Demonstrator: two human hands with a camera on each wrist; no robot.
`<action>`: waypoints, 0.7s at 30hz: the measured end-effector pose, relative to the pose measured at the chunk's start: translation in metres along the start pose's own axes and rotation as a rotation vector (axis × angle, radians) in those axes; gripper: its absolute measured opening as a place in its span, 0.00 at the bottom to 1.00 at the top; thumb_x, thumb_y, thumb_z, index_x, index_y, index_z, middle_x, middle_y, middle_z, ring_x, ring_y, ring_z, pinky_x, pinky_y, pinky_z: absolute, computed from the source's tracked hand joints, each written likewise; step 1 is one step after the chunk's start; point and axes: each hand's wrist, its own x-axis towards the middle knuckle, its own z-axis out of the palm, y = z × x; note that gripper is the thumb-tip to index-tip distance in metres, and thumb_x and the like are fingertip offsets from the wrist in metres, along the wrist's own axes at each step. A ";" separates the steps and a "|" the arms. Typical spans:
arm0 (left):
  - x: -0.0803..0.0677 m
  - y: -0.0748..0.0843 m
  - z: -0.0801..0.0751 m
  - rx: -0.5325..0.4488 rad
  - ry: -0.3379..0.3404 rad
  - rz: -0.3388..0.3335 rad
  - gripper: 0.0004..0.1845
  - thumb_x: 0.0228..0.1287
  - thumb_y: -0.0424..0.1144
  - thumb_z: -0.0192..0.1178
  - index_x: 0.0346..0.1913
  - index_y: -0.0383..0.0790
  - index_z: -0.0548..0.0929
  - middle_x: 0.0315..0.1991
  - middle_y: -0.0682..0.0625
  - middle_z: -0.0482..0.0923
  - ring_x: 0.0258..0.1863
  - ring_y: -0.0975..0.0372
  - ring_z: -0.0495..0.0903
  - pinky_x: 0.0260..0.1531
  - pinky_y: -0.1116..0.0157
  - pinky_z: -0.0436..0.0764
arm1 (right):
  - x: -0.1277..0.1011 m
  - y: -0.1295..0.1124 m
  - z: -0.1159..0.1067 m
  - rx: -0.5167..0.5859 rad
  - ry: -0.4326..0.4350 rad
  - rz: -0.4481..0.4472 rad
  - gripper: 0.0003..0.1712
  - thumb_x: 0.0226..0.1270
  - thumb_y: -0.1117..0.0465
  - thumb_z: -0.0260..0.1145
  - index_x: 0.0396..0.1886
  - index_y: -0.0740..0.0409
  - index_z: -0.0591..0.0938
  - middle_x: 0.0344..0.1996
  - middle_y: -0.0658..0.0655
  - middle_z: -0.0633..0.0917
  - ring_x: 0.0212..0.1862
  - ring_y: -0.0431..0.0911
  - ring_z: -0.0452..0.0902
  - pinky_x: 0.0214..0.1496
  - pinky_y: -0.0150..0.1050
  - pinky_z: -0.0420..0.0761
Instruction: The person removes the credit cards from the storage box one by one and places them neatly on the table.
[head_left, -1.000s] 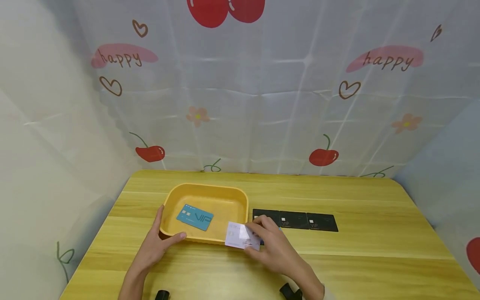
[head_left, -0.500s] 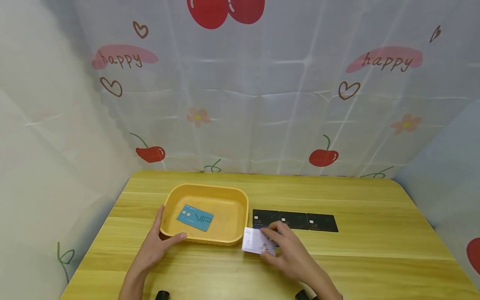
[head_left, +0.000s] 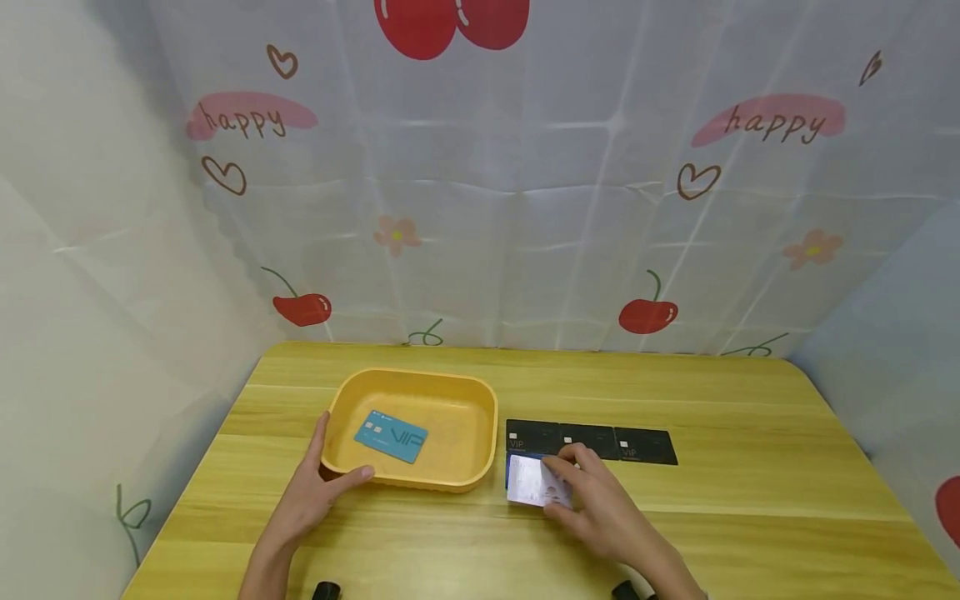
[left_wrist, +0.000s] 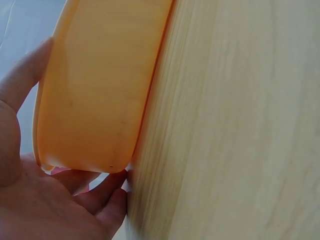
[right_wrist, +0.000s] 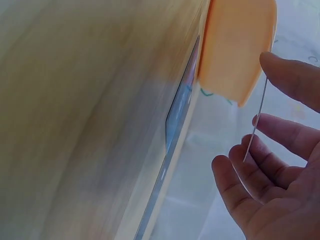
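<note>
Two hands are busy: my right hand (head_left: 592, 498) pinches the white card (head_left: 534, 482) just right of the yellow tray (head_left: 486, 433), long axis running toward the frame's top, while my left hand (head_left: 318, 492) cups the tray's near-left corner.

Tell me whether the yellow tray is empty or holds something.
Not empty: the yellow tray holds one teal VIP card lying flat on its floor. Nothing else shows inside.

Yellow tray (head_left: 480, 433), teal card (head_left: 391, 436), black cards (head_left: 592, 440)
</note>
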 end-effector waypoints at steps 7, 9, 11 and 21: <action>-0.001 0.002 0.000 0.006 0.002 -0.002 0.63 0.59 0.47 0.72 0.78 0.59 0.29 0.79 0.40 0.32 0.75 0.46 0.45 0.70 0.44 0.47 | -0.006 0.013 -0.002 -0.027 0.003 0.039 0.29 0.54 0.59 0.79 0.57 0.59 0.83 0.49 0.48 0.75 0.48 0.41 0.68 0.50 0.42 0.76; -0.002 0.003 0.000 0.011 0.002 0.001 0.63 0.59 0.47 0.72 0.79 0.59 0.29 0.79 0.40 0.32 0.75 0.45 0.45 0.70 0.43 0.47 | -0.009 0.017 -0.002 -0.027 0.005 0.052 0.30 0.54 0.60 0.79 0.58 0.59 0.82 0.49 0.48 0.75 0.48 0.42 0.68 0.50 0.42 0.76; -0.002 0.003 0.000 0.008 -0.002 0.004 0.63 0.60 0.47 0.71 0.79 0.58 0.29 0.79 0.39 0.32 0.74 0.45 0.47 0.70 0.43 0.48 | -0.011 0.021 -0.003 -0.029 0.002 0.067 0.30 0.54 0.60 0.79 0.58 0.59 0.82 0.49 0.49 0.75 0.48 0.42 0.68 0.50 0.42 0.75; -0.001 0.000 0.000 0.004 0.004 -0.004 0.63 0.60 0.47 0.71 0.79 0.58 0.28 0.79 0.41 0.31 0.75 0.45 0.44 0.70 0.43 0.48 | -0.016 0.038 -0.011 -0.091 -0.028 0.123 0.29 0.54 0.64 0.78 0.57 0.61 0.82 0.50 0.54 0.75 0.51 0.49 0.69 0.55 0.48 0.74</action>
